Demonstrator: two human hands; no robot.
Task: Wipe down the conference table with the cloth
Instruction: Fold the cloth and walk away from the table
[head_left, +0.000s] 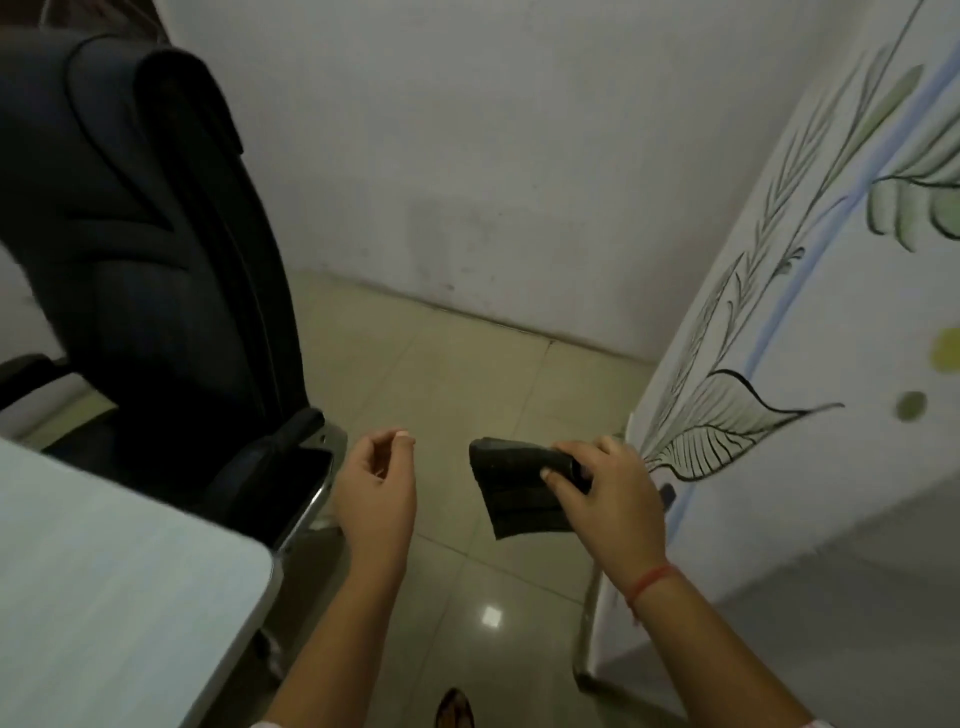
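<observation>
The right hand (608, 493) holds a dark folded cloth (511, 493). The thumb presses on the near face and the fingers curl over the top edge, so the cloth is pinched at its right end. The rest of the cloth hangs free to the left and downward, in the air over the floor (467, 395). It touches nothing but that hand.

The left hand (376, 488) is beside it, apart from the cloth, with a gap of bare floor showing between them. Its palm is turned inward, its fingers are loosely curled and the thumb tip is near the forefinger. It holds nothing.

A red thread (652, 579) circles the right wrist.

The counter (104, 597) lies at lower left, pale, with its rounded corner pointing toward the left forearm. Neither hand nor the cloth touches it.

A black chair (156, 234) stands just past that corner with its tall back toward the camera. One of its armrests is near the left hand.

On the right a white wall (831, 312) painted with green leaves runs close by the right hand. A plain grey back wall (467, 156) meets the tiled floor ahead.

The tip of a shoe (454, 709) shows at the bottom edge, between the forearms.
</observation>
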